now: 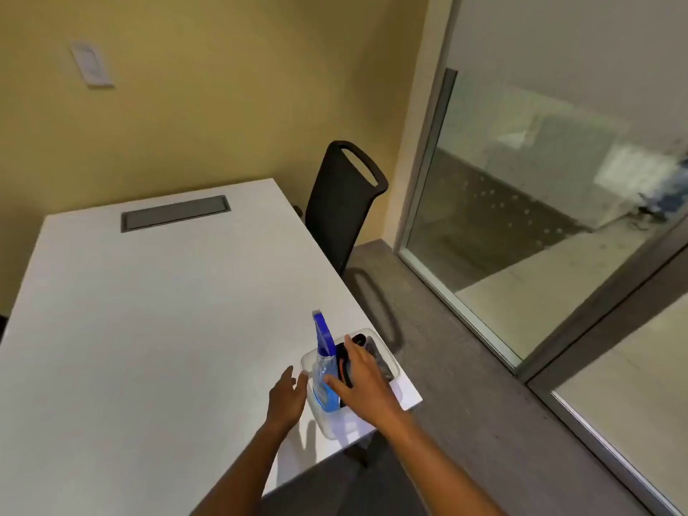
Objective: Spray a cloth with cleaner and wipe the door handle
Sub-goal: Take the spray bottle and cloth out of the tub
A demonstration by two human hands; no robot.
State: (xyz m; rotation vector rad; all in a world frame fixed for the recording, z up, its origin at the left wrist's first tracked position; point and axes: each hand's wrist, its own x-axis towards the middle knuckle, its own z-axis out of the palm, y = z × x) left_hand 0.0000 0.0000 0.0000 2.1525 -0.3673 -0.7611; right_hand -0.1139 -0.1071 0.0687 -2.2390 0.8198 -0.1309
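Sitting at table (149, 329) corner edge, bin (337, 426) (spray bottle (323, 370) inside); left hand (286, 400), right hand (363, 381) spread, empty.

Head cam, angled down, table (149, 329) close

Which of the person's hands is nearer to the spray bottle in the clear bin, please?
The right hand: it reaches over the clear bin, fingers spread beside the spray bottle. The left hand hovers open outside the bin's left wall.
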